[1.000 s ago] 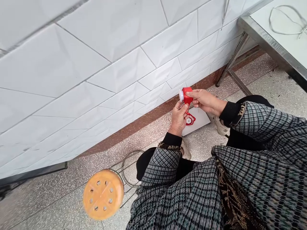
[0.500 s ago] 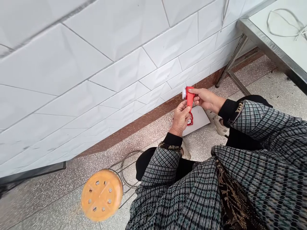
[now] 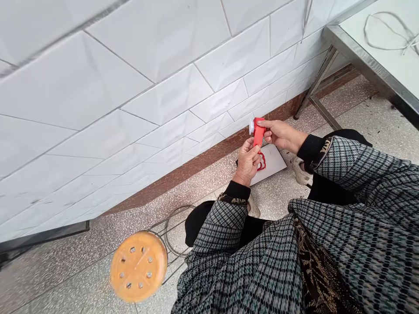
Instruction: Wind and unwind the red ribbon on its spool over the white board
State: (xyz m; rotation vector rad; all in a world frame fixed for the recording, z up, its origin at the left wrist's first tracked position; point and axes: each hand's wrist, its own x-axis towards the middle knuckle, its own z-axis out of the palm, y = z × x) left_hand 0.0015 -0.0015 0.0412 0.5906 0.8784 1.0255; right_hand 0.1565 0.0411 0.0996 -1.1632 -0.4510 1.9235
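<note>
Both of my hands hold a small red plastic piece [image 3: 259,133] with a white round disc at its upper left end. My right hand [image 3: 282,135] pinches its upper part between thumb and fingers. My left hand [image 3: 248,162] grips its lower part, where a red ring-shaped end [image 3: 262,162] shows beside the fingers. The piece is held in the air in front of the white tiled wall [image 3: 157,83], above a white square board [image 3: 269,163] lying on the floor.
An orange round stool seat with holes [image 3: 139,266] on a wire frame stands at lower left. A metal table [image 3: 376,48] with a wire loop on it fills the upper right; its legs reach the floor by the wall. My shoes rest near the board.
The red piece has been turned from slanted to more upright, and its ring end has swung partly behind my left fingers. Both hands keep their hold.
</note>
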